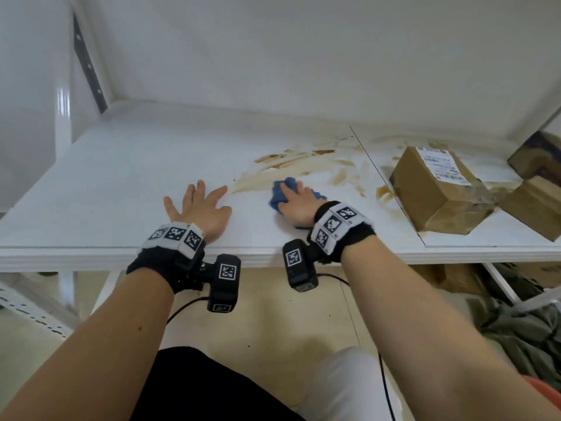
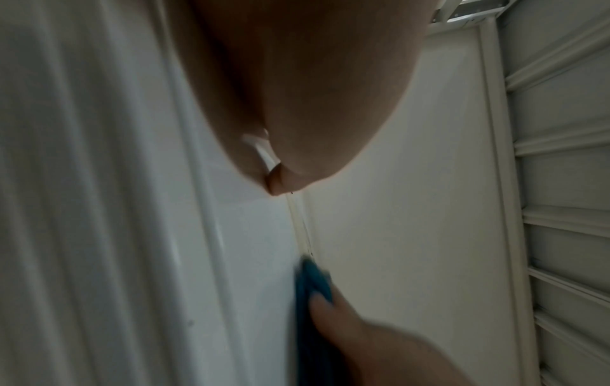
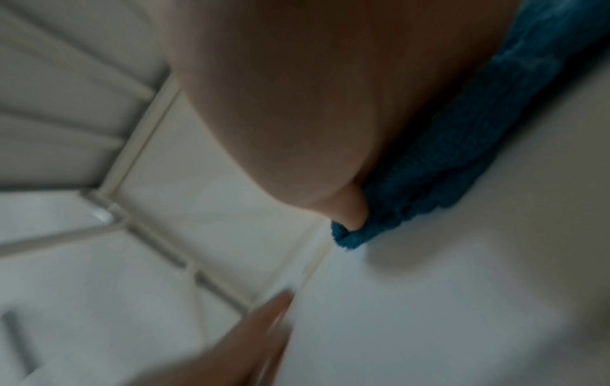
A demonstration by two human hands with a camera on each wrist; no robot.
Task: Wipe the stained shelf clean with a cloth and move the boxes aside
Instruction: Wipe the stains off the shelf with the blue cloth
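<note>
**Cloth at the edge of the stain, boxes waiting on the right**

My right hand (image 1: 296,205) lay on the blue cloth (image 1: 280,192), fingers (image 1: 299,187) curled down over its bunched top to press it against the shelf (image 1: 121,177). The cloth was a soft, nubby towelling, crumpled into a pad, and it sat at the near left end of the brown stain (image 1: 291,161), which I judged the sensible place to start a stroke. That stain ran in thin, streaky smears across the smooth white board and on past a dark seam to the right.

My left hand (image 1: 198,209) rested flat on bare shelf just beside the cloth, fingers spread wide and holding nothing; I judged it was there to steady me.

Past the seam stood the boxes. The nearest cardboard box (image 1: 440,192) was a brown block with a white printed label on top, its lower sides creased and darkened. Two more boxes (image 1: 534,202) crowded behind it at the right, over stained board, so I judged they still needed shifting.
</note>
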